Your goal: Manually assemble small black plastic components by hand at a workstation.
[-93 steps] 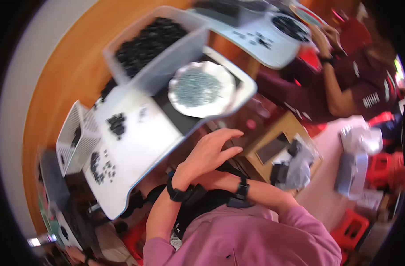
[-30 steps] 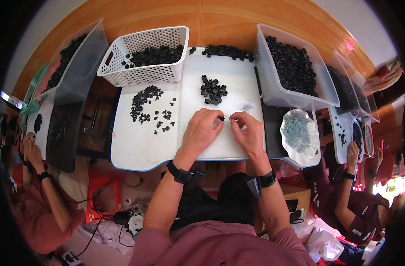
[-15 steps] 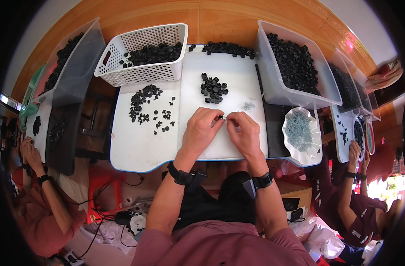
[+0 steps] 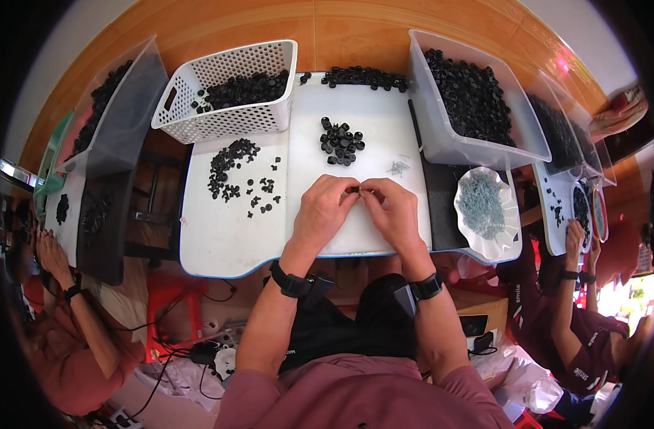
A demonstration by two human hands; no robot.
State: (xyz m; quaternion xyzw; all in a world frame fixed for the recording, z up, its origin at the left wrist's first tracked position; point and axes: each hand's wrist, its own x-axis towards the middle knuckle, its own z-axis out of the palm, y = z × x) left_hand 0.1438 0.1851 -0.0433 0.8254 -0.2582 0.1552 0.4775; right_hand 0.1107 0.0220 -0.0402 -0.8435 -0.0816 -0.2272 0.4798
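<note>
My left hand point(image 4: 325, 209) and my right hand point(image 4: 391, 210) meet fingertip to fingertip over the white table point(image 4: 219, 236), pinching one small black part point(image 4: 355, 189) between them. Whether something thin is also in my right fingers is too small to tell. Just beyond my hands lies a small heap of black ring-shaped parts point(image 4: 341, 140). A few thin metal pieces point(image 4: 397, 169) lie to the right of it. Scattered small black parts point(image 4: 235, 169) are spread on the table's left half.
A white perforated basket point(image 4: 223, 118) of black parts stands at the back left, a clear bin point(image 4: 477, 100) of black parts at the back right. A white scalloped dish point(image 4: 484, 211) holds pale metal bits. Other people work at both sides, left point(image 4: 51, 257) and right point(image 4: 573, 243).
Three seconds ago the view swung away to the right; it is now centred on the table. In the last second my hands drew together slightly and stayed joined on the small part.
</note>
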